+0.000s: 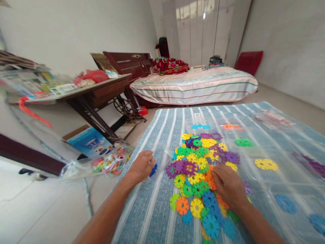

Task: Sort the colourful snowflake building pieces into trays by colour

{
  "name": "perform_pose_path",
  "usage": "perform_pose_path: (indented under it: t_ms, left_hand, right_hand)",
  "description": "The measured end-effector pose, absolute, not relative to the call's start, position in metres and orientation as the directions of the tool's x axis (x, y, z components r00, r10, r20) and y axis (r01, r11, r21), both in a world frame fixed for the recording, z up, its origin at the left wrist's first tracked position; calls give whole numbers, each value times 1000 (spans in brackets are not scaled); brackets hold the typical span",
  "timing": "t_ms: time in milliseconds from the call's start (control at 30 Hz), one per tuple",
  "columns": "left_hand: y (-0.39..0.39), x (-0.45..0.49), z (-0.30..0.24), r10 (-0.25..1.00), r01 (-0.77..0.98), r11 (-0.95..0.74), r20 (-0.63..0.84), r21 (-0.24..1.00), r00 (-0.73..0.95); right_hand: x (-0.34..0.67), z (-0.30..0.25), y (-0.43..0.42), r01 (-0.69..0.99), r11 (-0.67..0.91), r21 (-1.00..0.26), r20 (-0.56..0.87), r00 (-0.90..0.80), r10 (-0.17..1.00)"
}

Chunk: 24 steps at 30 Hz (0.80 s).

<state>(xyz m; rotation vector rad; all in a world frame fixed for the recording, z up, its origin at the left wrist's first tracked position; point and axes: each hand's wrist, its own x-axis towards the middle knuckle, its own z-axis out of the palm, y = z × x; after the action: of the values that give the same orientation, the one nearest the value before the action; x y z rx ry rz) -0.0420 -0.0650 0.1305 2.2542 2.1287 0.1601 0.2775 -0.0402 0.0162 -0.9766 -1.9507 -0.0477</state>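
A heap of colourful notched plastic discs (200, 157) covers the middle of the striped cloth, with purple square window-like pieces (181, 168) among them. My right hand (230, 184) rests at the heap's right side, fingers curled down against orange discs (208, 176); its fingertips are hidden. To the left of the heap, my left hand (142, 165) is closed beside a clear plastic box (162, 159). A dark blue piece (153, 170) shows just by its fingers. Whether that hand grips the box or a piece, I cannot make out.
Clear boxes at right hold sorted pieces: green (243, 142), yellow (266, 164), blue (285, 203), purple (313, 164). Farther boxes hold light blue discs (200, 126) and orange ones (232, 126). A clear bag (111, 162) lies left, below a cluttered sewing table (93, 86). A bed (194, 86) stands behind.
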Motion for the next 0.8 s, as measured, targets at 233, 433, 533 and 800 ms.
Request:
perform_pose_path:
  t_ms: [233,433,533,800]
  left_hand:
    - [-65,-45,123,996,995,-93,14,27,93]
    - [-86,-42,116,983,985,-146,122,92,135]
    - [-94,-39,110,986,982,-161,58,94,156]
    - [-73,-25,107,996,996,-84,26,27,83]
  right_hand:
    - [277,15,-41,640,682,-354,750,-241,616]
    - [276,14,-40,643,673,-366,740,-238,630]
    - [276,13,-40,647,671,-363,742,-235,628]
    - [276,15,-40,634,686,-357,744,-251,619]
